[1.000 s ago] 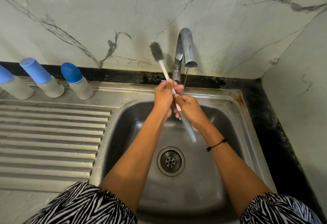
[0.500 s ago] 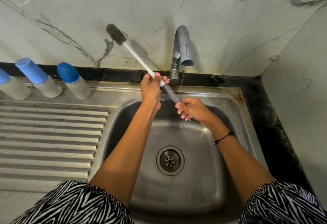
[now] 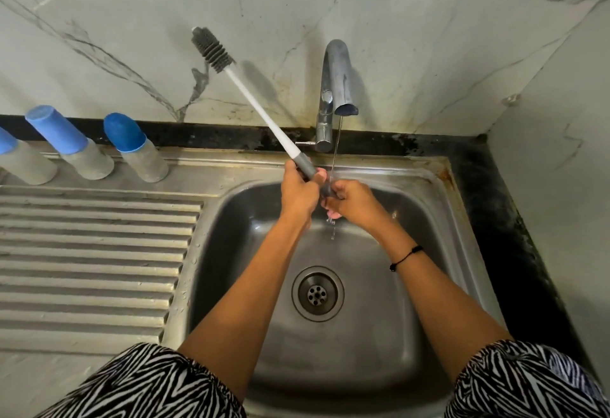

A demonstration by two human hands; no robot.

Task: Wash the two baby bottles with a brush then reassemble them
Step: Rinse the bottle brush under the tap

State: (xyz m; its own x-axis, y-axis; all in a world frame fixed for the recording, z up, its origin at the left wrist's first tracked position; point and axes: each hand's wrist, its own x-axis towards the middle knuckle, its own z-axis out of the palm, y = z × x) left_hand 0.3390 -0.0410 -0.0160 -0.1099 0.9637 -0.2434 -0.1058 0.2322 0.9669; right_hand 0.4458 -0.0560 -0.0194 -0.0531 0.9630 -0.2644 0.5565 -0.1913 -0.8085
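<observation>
Dim, soft light from above; the brush [image 3: 214, 50] shadows the wall [image 3: 132, 4]; wide-angle bending at edges; sharp focus

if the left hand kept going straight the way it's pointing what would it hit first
Most likely the tap: the left hand, gripping the brush handle, points up and away toward the sink's back rim, where the tap base stands. Depth is unclear.

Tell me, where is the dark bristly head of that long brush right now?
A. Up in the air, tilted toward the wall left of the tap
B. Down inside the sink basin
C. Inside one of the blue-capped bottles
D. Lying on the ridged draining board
A: the left hand grips the brush by its grey handle, and its dark head points up-left against the wall, left of the tap.
</observation>
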